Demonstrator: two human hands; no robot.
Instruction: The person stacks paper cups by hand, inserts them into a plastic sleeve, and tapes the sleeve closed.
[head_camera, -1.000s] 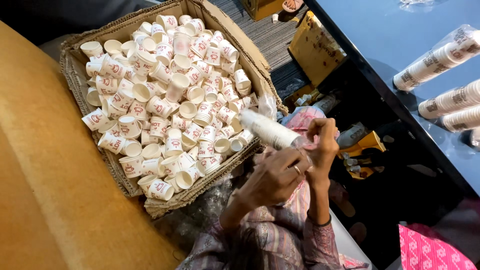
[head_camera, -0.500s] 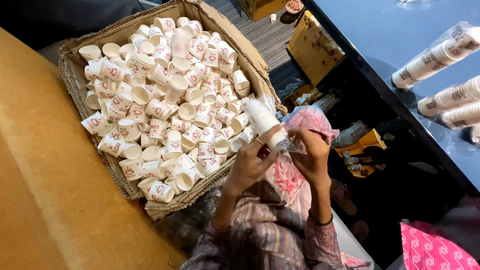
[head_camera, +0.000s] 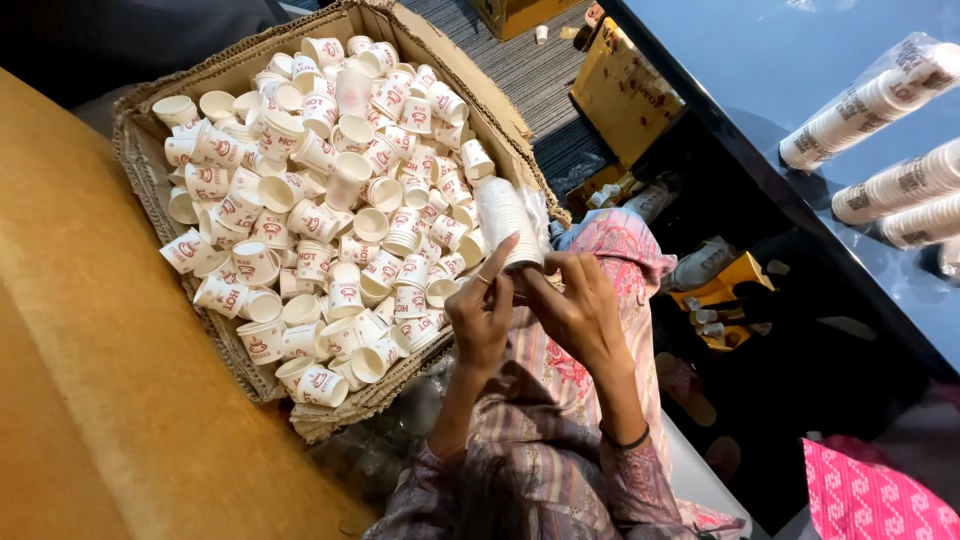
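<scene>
Both hands have shifted toward the box edge since the earlier frames, and the cup stack has swung from slanted to nearly upright. Left hand (head_camera: 483, 318) sits against the lower end of the stack of white paper cups (head_camera: 505, 222), forefinger stretched up along its side, other fingers curled in; it wears a ring. Right hand (head_camera: 582, 312) pinches at the stack's bottom end, fingers closed around the clear plastic wrap there. Stack stands just over the right rim of the cardboard box (head_camera: 140, 170), which is piled with loose small white cups with red print (head_camera: 330, 210). Both hands hover above a pink patterned cloth (head_camera: 625, 255) on the lap. On the dark blue table (head_camera: 760, 80) at right lie wrapped cup sleeves (head_camera: 870, 105), well apart from the hands. Brown cardboard sheet (head_camera: 90, 380) covers the left side.
</scene>
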